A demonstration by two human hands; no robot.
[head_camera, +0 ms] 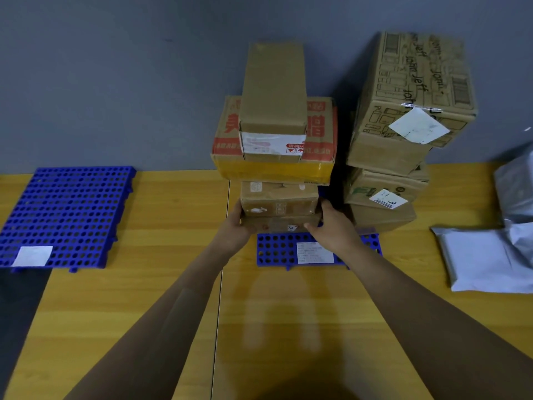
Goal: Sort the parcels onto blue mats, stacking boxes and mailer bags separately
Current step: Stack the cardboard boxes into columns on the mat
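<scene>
A stack of several cardboard boxes stands on the middle blue mat [277,251]. At its bottom lies a flat brown box [281,225], with a small brown box [278,200], a red-and-yellow printed box [274,168] and a tall plain box [274,90] on top. My left hand [235,229] grips the flat box's left end and my right hand [336,229] grips its right end. A second stack topped by a large printed carton [409,90] stands just to the right. Grey mailer bags [487,258] lie at the right edge.
A second blue mat [66,215] with a white label lies on the left of the wooden table [144,298], with nothing else on it. A grey wall runs behind the stacks. A seam splits the table near the middle.
</scene>
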